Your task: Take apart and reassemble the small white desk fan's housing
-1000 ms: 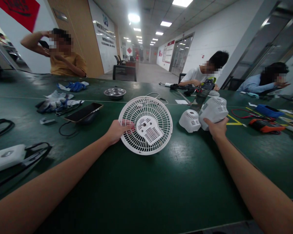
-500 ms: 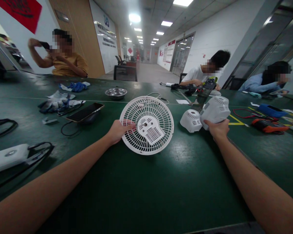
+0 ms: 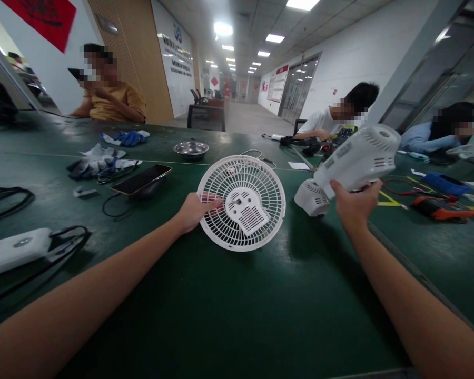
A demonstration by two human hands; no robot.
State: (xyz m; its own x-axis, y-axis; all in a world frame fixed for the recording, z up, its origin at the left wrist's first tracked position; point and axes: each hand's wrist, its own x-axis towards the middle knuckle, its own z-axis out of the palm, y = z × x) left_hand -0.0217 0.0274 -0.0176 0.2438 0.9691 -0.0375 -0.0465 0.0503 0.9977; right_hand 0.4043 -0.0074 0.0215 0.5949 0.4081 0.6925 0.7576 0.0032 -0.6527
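A: What's the biggest thing?
B: The green tabletop (image 3: 229,316).
A: And next?
B: A round white grille (image 3: 245,210) with lots of thin bars, in the middle. The left hand (image 3: 193,211) pinches its edge, thumb in front and fingers behind.
A: What about the right hand (image 3: 354,206)?
B: It grips a long white part (image 3: 357,160) with little slots. The part is up off the tabletop and tips sideways. Some fingers are hidden under it.
A: Anything smaller?
B: A small white cover (image 3: 313,198) with slots, between the grille and the right hand. I can't tell if the long part touches it.
A: And the thin thing?
B: A black phone (image 3: 142,179), left of the grille.
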